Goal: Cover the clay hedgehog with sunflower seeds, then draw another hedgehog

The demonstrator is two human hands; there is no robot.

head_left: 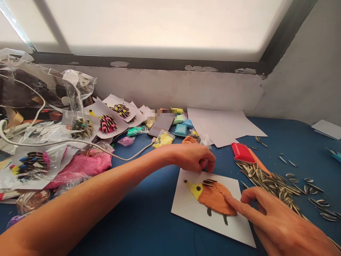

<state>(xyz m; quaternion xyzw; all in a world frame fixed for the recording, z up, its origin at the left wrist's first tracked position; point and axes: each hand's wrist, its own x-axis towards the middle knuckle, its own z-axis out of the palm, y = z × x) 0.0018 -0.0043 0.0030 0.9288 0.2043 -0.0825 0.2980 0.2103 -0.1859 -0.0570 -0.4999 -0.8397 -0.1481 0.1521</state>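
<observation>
A clay hedgehog [217,197] lies on a white paper card [183,206]. It has an orange body, a yellow face, dark feet and several striped sunflower seeds near the head. My right hand [279,217] is open, its index fingertip touching the orange clay at the rear of the body. Above the card's far edge, my left hand [195,156] has its fingers curled downward; what they hold, if anything, is hidden. Just behind it sits a lump of orange clay [189,139]. Loose sunflower seeds [277,181] are piled beside my right hand.
A red clay packet [243,153] lies by the seeds. White sheets [221,124], a phone [161,124] on a white cable [128,159] and clay packets [181,129] stand behind. At left are finished hedgehog cards [108,122], a pink cloth [85,165] and plastic bags.
</observation>
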